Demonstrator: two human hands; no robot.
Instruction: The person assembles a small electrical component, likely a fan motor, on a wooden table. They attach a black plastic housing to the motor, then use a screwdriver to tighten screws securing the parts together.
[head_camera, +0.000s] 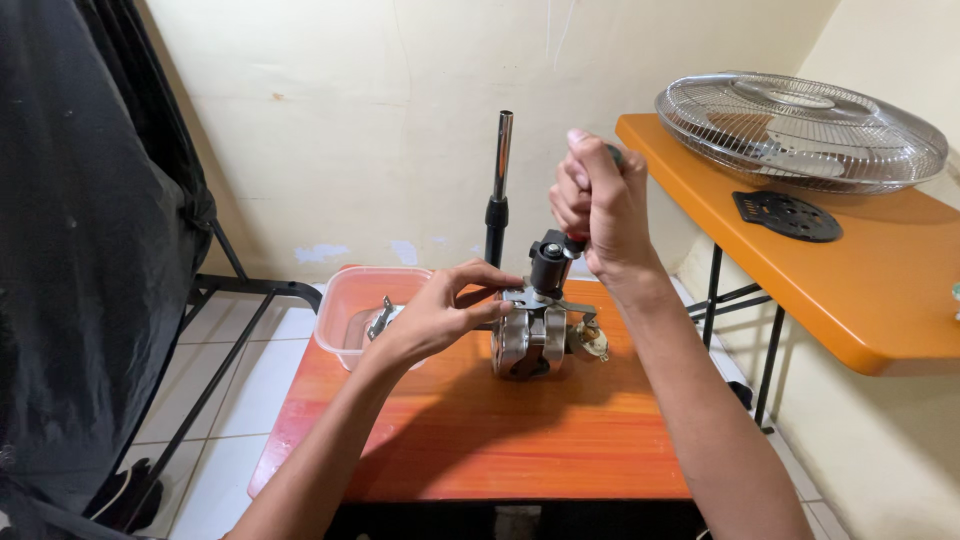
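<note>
We are in the middle of working on the fan motor (530, 342), which stands upright near the back of the small orange table (480, 430). Our left hand (440, 315) pinches the metal bracket on top of the motor to keep it steady. Our right hand (600, 205) is clenched around the handle of a screwdriver (572, 243), its tip set down into the black part on the motor. We judge that a screw is being turned; the next move needs straight downward pressure and a firm hold.
</note>
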